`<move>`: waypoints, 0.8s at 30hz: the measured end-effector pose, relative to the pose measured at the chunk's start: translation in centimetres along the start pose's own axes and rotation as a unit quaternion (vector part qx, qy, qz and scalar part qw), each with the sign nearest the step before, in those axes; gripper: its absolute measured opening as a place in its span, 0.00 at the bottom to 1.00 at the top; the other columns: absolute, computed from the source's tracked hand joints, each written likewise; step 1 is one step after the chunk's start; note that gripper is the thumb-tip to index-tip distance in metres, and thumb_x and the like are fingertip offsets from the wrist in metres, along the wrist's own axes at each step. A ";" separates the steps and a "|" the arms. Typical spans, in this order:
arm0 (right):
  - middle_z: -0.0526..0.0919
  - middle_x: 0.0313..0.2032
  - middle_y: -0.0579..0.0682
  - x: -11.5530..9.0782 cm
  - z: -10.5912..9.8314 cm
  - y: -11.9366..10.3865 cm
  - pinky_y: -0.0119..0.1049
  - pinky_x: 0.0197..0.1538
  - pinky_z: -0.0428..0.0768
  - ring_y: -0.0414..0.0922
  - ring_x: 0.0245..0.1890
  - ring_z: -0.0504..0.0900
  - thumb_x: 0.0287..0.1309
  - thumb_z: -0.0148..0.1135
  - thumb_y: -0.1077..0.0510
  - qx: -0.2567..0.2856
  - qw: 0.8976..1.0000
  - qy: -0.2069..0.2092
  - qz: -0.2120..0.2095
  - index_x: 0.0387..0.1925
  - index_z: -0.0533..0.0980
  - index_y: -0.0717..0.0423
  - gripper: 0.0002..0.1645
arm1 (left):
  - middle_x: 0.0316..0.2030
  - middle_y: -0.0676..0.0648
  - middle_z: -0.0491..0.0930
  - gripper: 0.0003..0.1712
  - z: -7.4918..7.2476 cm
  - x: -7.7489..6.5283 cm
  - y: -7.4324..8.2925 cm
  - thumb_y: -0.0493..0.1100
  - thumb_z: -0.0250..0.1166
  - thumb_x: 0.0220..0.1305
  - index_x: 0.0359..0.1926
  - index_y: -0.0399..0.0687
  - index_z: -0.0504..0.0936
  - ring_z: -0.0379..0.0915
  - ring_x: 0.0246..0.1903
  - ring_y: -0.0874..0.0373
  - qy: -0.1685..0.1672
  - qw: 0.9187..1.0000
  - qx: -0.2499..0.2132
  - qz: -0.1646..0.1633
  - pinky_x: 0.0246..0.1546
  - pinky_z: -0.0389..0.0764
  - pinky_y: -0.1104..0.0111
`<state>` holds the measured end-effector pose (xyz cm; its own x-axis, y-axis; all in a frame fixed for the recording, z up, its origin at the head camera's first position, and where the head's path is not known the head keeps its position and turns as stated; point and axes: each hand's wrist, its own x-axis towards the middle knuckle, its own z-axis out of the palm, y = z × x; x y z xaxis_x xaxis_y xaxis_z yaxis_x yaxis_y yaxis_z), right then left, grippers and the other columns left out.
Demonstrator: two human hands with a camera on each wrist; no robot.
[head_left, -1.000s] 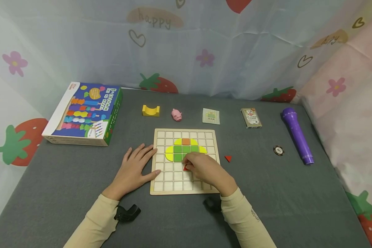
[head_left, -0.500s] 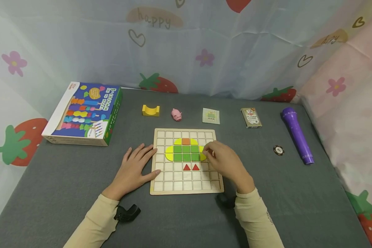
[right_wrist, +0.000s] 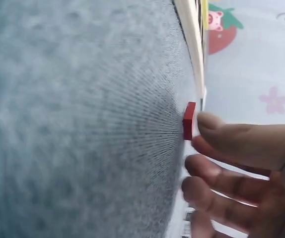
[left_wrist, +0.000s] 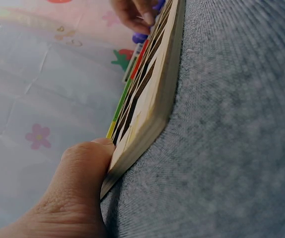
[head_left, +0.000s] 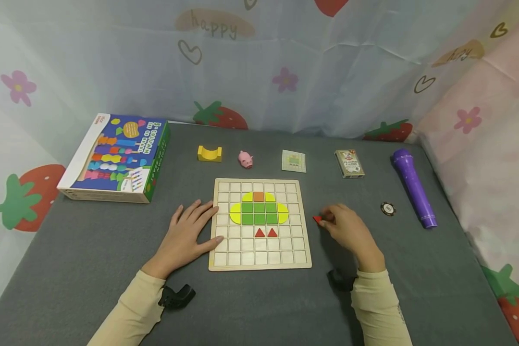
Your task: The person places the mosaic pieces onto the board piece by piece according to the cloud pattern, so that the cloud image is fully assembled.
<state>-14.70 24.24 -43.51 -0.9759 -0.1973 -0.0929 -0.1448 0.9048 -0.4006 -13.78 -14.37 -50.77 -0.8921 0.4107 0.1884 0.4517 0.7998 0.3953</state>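
On the table lies a wooden grid board (head_left: 225, 259) with green square tiles (head_left: 259, 212), yellow rounded tiles (head_left: 235, 213), an orange tile (head_left: 258, 196) and two red triangle tiles (head_left: 272, 233). My left hand (head_left: 186, 235) lies spread on its left edge, fingertips and thumb at the rim; in the left wrist view the thumb (left_wrist: 80, 168) rests against the corner. To the right of the board, my right hand (head_left: 348, 228) is at a third red triangle tile (right_wrist: 188, 121) on the cloth. Its thumb (right_wrist: 232, 131) and forefinger are right beside the tile, not closed round it.
A boxed toy (head_left: 117, 156) stands back left. Along the back lie a yellow arch block (head_left: 209, 154), a pink pig figure (head_left: 245, 159), a pattern card (head_left: 293, 161) and a playing-card box (head_left: 350, 164). A poker chip (head_left: 388, 208) and a purple microphone (head_left: 414, 187) lie on the right.
My right hand has left the board, uncovering two red triangle tiles in one row, and has moved right to the loose red triangle tile. My left hand has stayed put.
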 end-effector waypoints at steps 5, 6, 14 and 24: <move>0.78 0.37 0.55 0.2 0.6 0.2 0.47 0.41 0.78 0.50 0.37 0.78 0.57 0.66 0.62 -0.008 1.000 0.002 -0.020 0.40 0.78 0.62 0.10 | 0.70 0.47 0.61 0.45 0.0 0.0 0.0 0.67 0.60 0.59 0.72 0.54 0.62 0.48 0.72 0.45 0.000 1.000 -0.002 0.000 0.69 0.41 0.42; 0.78 0.37 0.55 0.2 0.6 0.2 0.47 0.41 0.78 0.50 0.37 0.78 0.56 0.66 0.62 -0.006 1.000 0.003 -0.023 0.40 0.78 0.62 0.10 | 0.70 0.47 0.61 0.45 0.0 0.0 0.0 0.67 0.60 0.59 0.72 0.54 0.62 0.48 0.72 0.45 0.000 1.000 -0.002 -0.001 0.69 0.41 0.42; 0.80 0.35 0.55 0.6 0.8 -0.1 0.45 0.39 0.78 0.49 0.35 0.79 0.55 0.65 0.68 0.017 0.999 -0.006 -0.027 0.38 0.74 0.62 0.10 | 0.70 0.47 0.60 0.45 0.0 0.0 0.0 0.67 0.60 0.59 0.72 0.54 0.62 0.47 0.72 0.45 -0.002 1.000 -0.001 0.001 0.69 0.42 0.42; 0.80 0.32 0.52 1.0 0.8 -0.4 0.42 0.36 0.77 0.46 0.32 0.79 0.58 0.63 0.66 0.029 0.998 -0.002 -0.061 0.36 0.75 0.59 0.05 | 0.70 0.47 0.61 0.45 0.0 0.0 0.1 0.67 0.60 0.59 0.72 0.54 0.62 0.48 0.72 0.45 -0.003 1.000 0.002 -0.001 0.69 0.42 0.42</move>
<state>-15.43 23.34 -44.18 -0.9509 -0.3064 -0.0447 -0.2524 0.8504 -0.4617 -13.77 -14.30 -50.70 -0.8932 0.4108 0.1827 0.4494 0.8025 0.3924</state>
